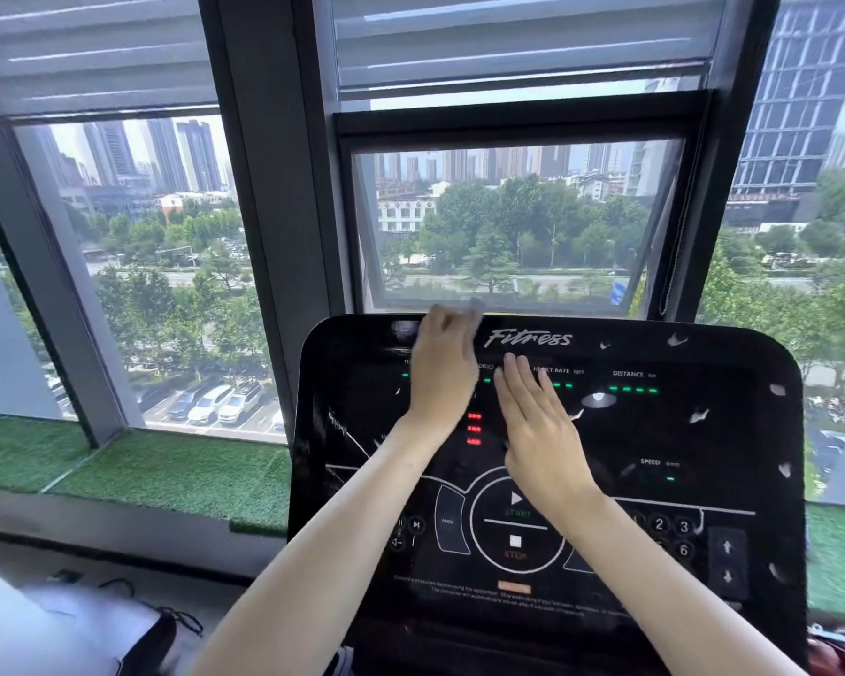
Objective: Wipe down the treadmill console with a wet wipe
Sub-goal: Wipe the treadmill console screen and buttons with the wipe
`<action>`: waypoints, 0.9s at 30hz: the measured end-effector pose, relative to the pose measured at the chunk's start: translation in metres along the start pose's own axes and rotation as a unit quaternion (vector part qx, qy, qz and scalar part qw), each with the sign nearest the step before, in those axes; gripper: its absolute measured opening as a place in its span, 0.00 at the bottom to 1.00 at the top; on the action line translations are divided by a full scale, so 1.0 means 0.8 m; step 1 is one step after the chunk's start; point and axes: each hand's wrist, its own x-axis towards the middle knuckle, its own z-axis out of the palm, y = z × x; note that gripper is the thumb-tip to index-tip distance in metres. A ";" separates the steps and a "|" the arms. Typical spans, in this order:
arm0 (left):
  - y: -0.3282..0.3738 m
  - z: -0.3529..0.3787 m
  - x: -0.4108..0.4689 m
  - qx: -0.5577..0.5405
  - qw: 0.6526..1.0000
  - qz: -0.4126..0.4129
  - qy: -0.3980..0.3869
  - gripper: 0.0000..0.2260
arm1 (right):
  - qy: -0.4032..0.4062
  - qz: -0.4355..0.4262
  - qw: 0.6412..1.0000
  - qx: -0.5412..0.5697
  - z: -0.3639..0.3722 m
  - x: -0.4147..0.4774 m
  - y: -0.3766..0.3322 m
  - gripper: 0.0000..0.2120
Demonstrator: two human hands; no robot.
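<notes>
The black treadmill console (pixel 703 431) fills the lower middle of the head view, with lit green and red readouts and white flecks and smears across its glossy face. My left hand (pixel 442 368) lies over the upper left of the panel, fingers reaching up to the top edge beside the "Fitness" logo, and it is motion-blurred. A pale blur (pixel 472 312) sits at its fingertips; I cannot tell whether it is a wipe. My right hand (pixel 540 431) lies just right of it, fingers straight and together over the readout row. No wipe shows plainly.
Large windows with dark frames (pixel 274 212) stand right behind the console. A sill covered in green artificial turf (pixel 167 470) runs along the left and continues at the right. A white sheet and a dark bag (pixel 147 641) lie at the lower left.
</notes>
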 end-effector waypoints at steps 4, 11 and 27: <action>-0.032 -0.023 0.007 0.001 1.000 -0.006 0.026 0.08 | -0.004 0.002 1.000 0.003 0.000 0.000 -0.001 0.38; -0.028 -0.030 0.005 -0.031 0.987 -0.136 0.084 0.09 | 0.005 0.008 1.000 0.005 0.001 0.001 -0.002 0.37; 0.015 0.004 0.000 -0.059 0.997 -0.045 -0.021 0.12 | -0.035 -0.023 0.999 -0.001 -0.012 0.003 0.005 0.38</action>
